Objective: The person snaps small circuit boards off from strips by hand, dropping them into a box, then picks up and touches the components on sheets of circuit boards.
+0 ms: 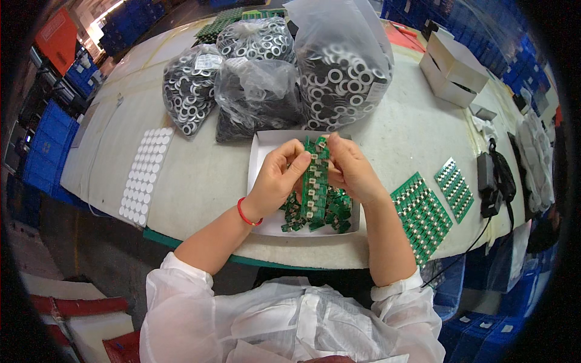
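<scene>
Between my two hands is a narrow strip of green circuit boards with a row of small light-coloured parts along it. My left hand pinches its left edge, thumb on top. My right hand closes on the strip's upper right edge, its fingertips partly hidden. The strip is held above a shallow white box. Inside the box lies a pile of small separated green boards, partly covered by the strip and my hands.
Green board panels and a smaller panel lie at right, beside a black adapter. A sheet of round white stickers lies left. Clear bags of ring-shaped parts stand behind the box. A carton sits far right.
</scene>
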{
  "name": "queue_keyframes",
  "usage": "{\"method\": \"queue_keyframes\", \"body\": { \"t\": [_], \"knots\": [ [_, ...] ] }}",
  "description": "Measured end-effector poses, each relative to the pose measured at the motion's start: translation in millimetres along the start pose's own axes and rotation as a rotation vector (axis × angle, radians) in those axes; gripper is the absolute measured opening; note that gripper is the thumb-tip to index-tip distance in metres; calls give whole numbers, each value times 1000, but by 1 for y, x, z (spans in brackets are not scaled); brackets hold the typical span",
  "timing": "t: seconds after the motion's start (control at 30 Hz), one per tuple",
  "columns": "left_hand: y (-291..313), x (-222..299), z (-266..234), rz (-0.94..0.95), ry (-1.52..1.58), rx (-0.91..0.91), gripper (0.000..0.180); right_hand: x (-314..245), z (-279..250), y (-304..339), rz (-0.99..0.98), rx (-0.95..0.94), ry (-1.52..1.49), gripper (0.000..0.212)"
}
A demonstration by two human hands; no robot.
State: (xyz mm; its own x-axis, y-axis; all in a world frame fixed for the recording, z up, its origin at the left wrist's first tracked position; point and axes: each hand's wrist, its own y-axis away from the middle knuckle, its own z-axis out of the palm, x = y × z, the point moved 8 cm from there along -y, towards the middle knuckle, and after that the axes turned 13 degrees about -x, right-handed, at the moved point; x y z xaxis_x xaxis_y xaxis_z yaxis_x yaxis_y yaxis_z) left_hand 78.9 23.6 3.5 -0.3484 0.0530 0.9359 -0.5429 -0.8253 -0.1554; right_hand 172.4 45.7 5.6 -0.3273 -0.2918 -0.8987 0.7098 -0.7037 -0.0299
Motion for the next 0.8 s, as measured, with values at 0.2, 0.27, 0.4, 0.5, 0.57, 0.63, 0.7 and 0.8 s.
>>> {"method": "queue_keyframes", "body": {
  "t": [0.2,0.27,0.4,0.5,0.57,0.63,0.7,0.8],
  "knots": [
    [2,3,1,13,111,2,19,7,4,-2,-3,-28,-109,34],
    [2,0,2,-36,118,-10,19,10,11,-1,10,-207,-194,34],
    [-1,-2,-18,-19,-31,113,21,11,-14,-4,38,-40,42,37],
    [2,9,-32,110,-402,276,25,-27,-19,4,-212,335,1100,42],
    [4,9,-30,114,-440,287,25,-25,-15,4,-222,346,894,40],
    [3,9,-26,115,-469,282,26,-17,-12,1,-189,245,796,38],
    [-1,3,-20,69,-305,171,25,-7,-11,-3,-191,164,683,34],
    [-3,4,0,-21,-318,72,27,-9,-6,-5,-338,151,411,34]
  ]
}}
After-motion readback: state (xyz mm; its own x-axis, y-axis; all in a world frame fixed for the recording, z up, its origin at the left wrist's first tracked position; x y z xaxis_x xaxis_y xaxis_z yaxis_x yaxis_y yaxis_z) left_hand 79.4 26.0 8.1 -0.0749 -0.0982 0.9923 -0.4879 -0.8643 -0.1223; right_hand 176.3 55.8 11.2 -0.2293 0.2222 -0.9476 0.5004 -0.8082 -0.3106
